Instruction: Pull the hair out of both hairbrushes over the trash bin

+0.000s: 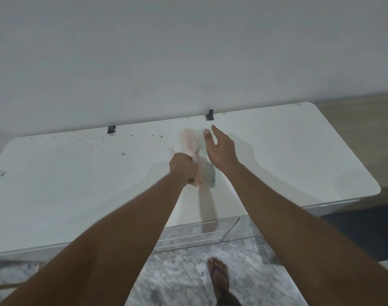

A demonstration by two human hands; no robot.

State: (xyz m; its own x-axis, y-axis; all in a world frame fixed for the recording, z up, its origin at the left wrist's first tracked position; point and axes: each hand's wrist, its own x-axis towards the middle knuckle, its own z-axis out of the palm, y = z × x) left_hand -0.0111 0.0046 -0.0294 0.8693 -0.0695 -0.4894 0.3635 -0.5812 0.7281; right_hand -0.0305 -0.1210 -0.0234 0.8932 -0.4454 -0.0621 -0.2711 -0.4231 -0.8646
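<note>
Head view, left hand (pixel 183 168) fisted round pink hairbrush (pixel 191 142) handle, right hand (pixel 220 148) spread wide, seemingly above green hairbrush (pixel 208 175)

Pink plastic hairbrush (pixel 191 141); smooth, glossy white tabletop (pixel 288 151); mottled grey stone floor (pixel 177 272).

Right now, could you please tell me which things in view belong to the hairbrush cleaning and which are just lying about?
Belong to the job:
- pink hairbrush, handle gripped by the left hand
- green hairbrush, beside it
- right hand, open above them

Just lying about:
- two black clips at the table's far edge
- dark specks

No trash bin in view.
</note>
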